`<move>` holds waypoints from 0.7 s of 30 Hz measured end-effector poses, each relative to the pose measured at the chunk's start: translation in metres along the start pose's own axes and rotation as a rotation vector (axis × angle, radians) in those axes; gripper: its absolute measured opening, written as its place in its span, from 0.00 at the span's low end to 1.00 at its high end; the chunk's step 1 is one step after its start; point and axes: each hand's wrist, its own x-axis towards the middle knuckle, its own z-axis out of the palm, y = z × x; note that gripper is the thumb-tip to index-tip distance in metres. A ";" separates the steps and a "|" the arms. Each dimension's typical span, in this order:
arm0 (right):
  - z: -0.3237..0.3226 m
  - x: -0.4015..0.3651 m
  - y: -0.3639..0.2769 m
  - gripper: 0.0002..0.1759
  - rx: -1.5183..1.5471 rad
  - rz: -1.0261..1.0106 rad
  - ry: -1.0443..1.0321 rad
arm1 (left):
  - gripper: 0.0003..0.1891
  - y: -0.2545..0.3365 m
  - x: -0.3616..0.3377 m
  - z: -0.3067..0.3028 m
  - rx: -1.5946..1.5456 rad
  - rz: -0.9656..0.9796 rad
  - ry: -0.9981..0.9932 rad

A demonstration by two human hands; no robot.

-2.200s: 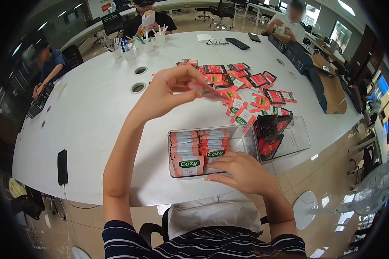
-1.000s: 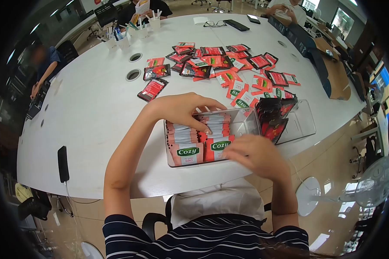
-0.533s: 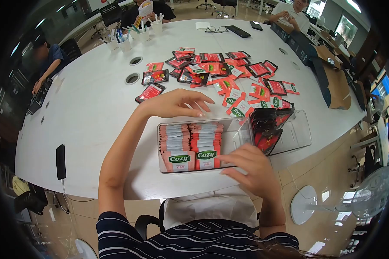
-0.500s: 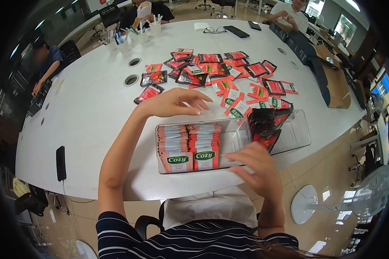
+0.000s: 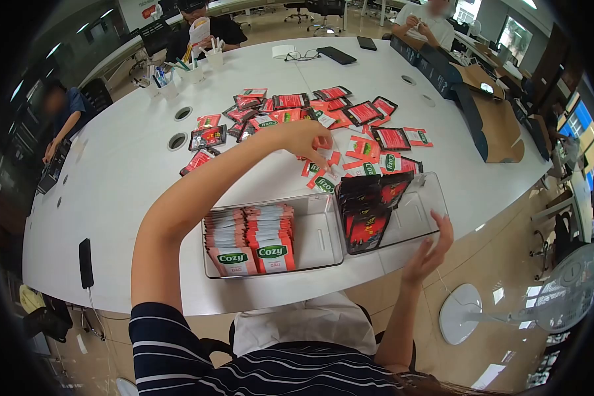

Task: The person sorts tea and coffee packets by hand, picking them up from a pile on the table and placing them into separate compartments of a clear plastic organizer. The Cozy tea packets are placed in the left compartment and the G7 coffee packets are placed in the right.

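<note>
My left hand [image 5: 313,144] is over the loose packets, its fingers curled and apart, with a fingertip at a red and white Cozy packet [image 5: 325,179]. My right hand [image 5: 429,252] is open, fingers spread, by the near right corner of a clear box [image 5: 416,234] holding upright black and red packets [image 5: 365,228]. To its left, another clear box [image 5: 323,228] holds two rows of Cozy packets [image 5: 270,254] on its left side; its right part shows bare plastic. Red and black packets [image 5: 290,101] lie scattered behind the boxes.
On the white table [image 5: 125,218] are a phone [image 5: 86,263] at the left, pen cups [image 5: 167,87], glasses [image 5: 302,56] and another phone [image 5: 336,55] at the back. Open cardboard [image 5: 492,125] lies at the right. Three people sit around the table.
My left hand has moved forward and right onto the packets. My right hand has gone from between the boxes to the right box's near right corner. The view has shifted slightly.
</note>
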 end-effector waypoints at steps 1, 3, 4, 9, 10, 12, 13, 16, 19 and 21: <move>0.002 -0.001 -0.001 0.27 0.007 -0.002 0.005 | 0.31 0.006 0.003 0.005 0.090 0.021 0.034; 0.007 -0.003 -0.004 0.31 0.027 -0.001 0.016 | 0.32 0.018 0.005 0.017 0.274 0.059 0.098; 0.007 -0.002 -0.004 0.31 0.012 -0.011 -0.006 | 0.32 0.019 0.009 0.020 0.285 0.062 0.076; 0.004 0.002 -0.004 0.31 -0.037 -0.043 -0.062 | 0.33 0.012 0.025 0.015 0.132 -0.110 -0.187; 0.004 0.002 -0.004 0.31 -0.026 -0.039 -0.069 | 0.33 0.010 0.024 0.012 0.140 -0.005 -0.125; 0.002 0.001 -0.003 0.31 -0.004 -0.028 -0.089 | 0.32 0.004 0.026 0.000 0.183 0.003 -0.170; 0.002 0.001 -0.003 0.30 0.002 -0.036 -0.089 | 0.31 0.007 0.027 -0.010 0.209 0.007 -0.191; 0.002 0.003 -0.003 0.29 0.012 -0.050 -0.094 | 0.27 -0.012 0.038 -0.031 0.069 -0.039 -0.042; 0.002 0.002 -0.001 0.28 0.013 -0.041 -0.098 | 0.25 -0.038 0.059 -0.043 0.004 -0.090 0.114; 0.002 0.001 -0.001 0.27 0.016 -0.034 -0.089 | 0.23 -0.052 0.072 -0.045 0.018 -0.117 0.119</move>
